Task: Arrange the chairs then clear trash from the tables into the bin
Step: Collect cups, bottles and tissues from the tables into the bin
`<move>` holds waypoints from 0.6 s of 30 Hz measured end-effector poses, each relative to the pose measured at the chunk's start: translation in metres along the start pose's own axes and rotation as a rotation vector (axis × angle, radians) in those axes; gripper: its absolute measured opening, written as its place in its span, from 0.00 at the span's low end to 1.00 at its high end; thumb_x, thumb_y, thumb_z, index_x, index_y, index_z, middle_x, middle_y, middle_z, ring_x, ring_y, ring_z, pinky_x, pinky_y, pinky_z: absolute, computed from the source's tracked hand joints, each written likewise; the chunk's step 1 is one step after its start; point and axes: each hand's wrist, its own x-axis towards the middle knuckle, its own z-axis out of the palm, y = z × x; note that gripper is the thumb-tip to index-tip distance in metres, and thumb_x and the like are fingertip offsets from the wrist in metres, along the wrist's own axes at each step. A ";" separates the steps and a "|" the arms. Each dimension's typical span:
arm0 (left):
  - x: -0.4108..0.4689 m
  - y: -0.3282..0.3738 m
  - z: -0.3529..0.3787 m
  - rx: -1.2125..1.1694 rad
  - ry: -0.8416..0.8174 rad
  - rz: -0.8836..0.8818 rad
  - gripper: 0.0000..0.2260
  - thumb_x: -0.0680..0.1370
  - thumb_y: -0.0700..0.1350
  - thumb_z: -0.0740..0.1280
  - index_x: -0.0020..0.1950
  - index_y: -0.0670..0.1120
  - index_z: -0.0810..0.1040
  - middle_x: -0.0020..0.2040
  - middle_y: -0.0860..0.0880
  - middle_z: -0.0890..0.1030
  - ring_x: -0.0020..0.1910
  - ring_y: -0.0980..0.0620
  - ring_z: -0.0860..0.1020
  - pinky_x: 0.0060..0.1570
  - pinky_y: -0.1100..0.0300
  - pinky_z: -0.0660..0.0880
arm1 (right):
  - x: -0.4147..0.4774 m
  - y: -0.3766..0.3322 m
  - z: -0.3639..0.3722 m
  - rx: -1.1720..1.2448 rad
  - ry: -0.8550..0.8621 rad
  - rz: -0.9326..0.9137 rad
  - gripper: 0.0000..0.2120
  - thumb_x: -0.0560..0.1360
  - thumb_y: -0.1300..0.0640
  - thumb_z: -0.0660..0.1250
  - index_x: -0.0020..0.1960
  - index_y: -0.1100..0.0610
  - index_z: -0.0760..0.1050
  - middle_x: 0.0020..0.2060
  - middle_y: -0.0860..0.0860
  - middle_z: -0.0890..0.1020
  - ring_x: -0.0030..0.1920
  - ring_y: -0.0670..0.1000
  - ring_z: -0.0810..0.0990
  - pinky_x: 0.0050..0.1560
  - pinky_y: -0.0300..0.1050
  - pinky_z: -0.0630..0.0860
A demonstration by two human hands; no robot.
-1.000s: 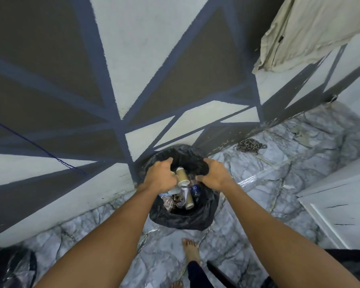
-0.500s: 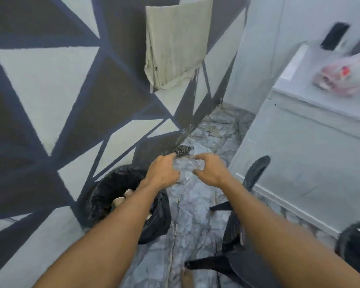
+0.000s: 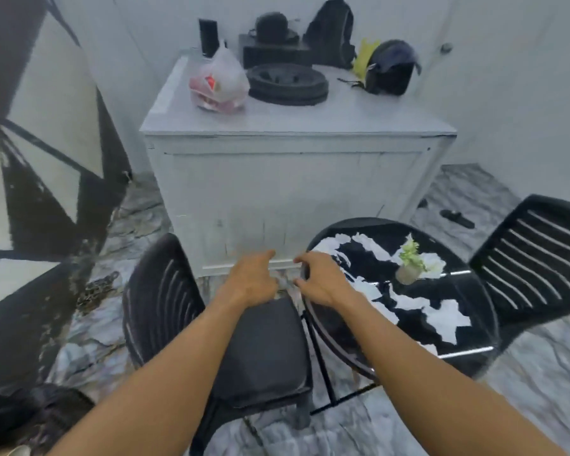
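Note:
A round black table [image 3: 468, 320] stands at the right with several torn white paper scraps [image 3: 446, 315] and a small potted plant [image 3: 408, 264] on it. One black chair [image 3: 260, 350] is to its left, below my hands, and another black chair [image 3: 533, 261] is at the right edge. My left hand [image 3: 252, 281] and my right hand [image 3: 323, 281] hang side by side in the air above the first chair's seat, fingers loosely curled, holding nothing. The black-bagged bin [image 3: 30, 413] shows only at the bottom left corner.
A white cabinet [image 3: 293, 179] stands straight ahead, carrying a plastic bag [image 3: 219, 82], a black round tray [image 3: 287, 83], a helmet [image 3: 392, 65] and dark bags. A painted wall runs along the left. A chain [image 3: 96, 291] lies on the marble floor.
The view has swung right from the bin by the wall to the cabinet, chairs and table. My hands left the bin and now hang empty over the chair.

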 end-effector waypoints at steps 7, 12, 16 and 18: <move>0.058 0.129 0.138 0.019 -0.194 0.190 0.20 0.70 0.46 0.70 0.63 0.49 0.78 0.59 0.48 0.82 0.60 0.45 0.78 0.54 0.56 0.75 | -0.045 0.198 -0.055 0.005 0.002 0.310 0.25 0.71 0.50 0.73 0.66 0.53 0.75 0.64 0.52 0.78 0.64 0.54 0.75 0.63 0.49 0.73; 0.069 0.152 0.227 0.175 -0.405 0.209 0.30 0.72 0.48 0.73 0.74 0.49 0.70 0.70 0.48 0.73 0.70 0.45 0.70 0.62 0.51 0.72 | -0.084 0.289 -0.035 -0.028 -0.148 0.509 0.32 0.65 0.54 0.76 0.68 0.52 0.74 0.63 0.51 0.78 0.62 0.54 0.77 0.58 0.48 0.76; 0.062 0.146 0.278 0.262 -0.551 0.178 0.27 0.74 0.45 0.72 0.73 0.52 0.72 0.66 0.47 0.74 0.67 0.45 0.72 0.62 0.53 0.72 | -0.108 0.323 0.005 -0.005 -0.254 0.557 0.28 0.66 0.60 0.74 0.66 0.52 0.75 0.60 0.51 0.75 0.59 0.55 0.77 0.58 0.47 0.76; 0.056 0.143 0.292 0.304 -0.605 0.163 0.20 0.74 0.40 0.69 0.66 0.49 0.78 0.60 0.46 0.76 0.59 0.43 0.77 0.57 0.51 0.76 | -0.110 0.331 0.018 0.016 -0.244 0.538 0.19 0.69 0.65 0.70 0.59 0.55 0.80 0.54 0.53 0.75 0.56 0.56 0.77 0.55 0.49 0.77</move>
